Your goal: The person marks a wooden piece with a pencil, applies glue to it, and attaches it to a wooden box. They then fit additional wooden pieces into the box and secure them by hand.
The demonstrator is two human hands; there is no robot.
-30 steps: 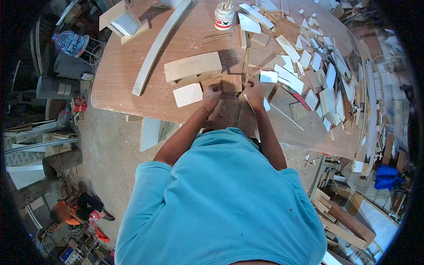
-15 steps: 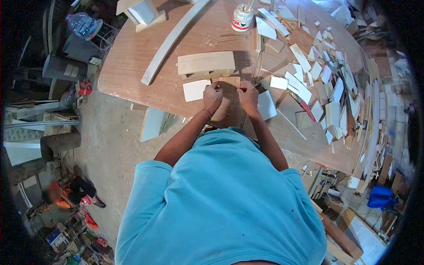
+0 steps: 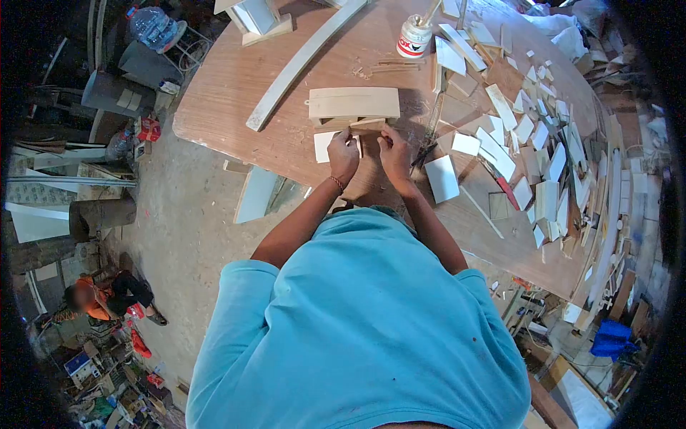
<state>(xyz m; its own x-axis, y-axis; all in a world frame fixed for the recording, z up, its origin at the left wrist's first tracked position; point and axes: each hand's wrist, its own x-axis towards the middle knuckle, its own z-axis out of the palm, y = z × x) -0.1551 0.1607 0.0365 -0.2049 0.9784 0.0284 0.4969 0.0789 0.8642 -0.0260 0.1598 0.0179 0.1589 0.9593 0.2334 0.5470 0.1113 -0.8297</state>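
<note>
My left hand (image 3: 344,155) and my right hand (image 3: 395,154) pinch the two ends of a small flat wooden piece (image 3: 368,126). It sits right at the near side of a pale wooden block (image 3: 354,103) with gaps along its lower edge. My left hand partly covers a white rectangular piece (image 3: 324,147) lying on the table. To the right of my right hand lies another white rectangular piece (image 3: 442,179).
The wooden table (image 3: 214,107) carries a long curved wooden strip (image 3: 304,66), a glue jar (image 3: 414,37) and a box-like wooden piece (image 3: 257,21). White and wooden offcuts (image 3: 525,129) spread over the right side, near a red-handled tool (image 3: 505,193). A person (image 3: 107,297) sits at lower left.
Both hands have moved the small wooden piece up against the block's near side, and its broad face shows less now. The camera view has shifted, so the table appears farther right.
</note>
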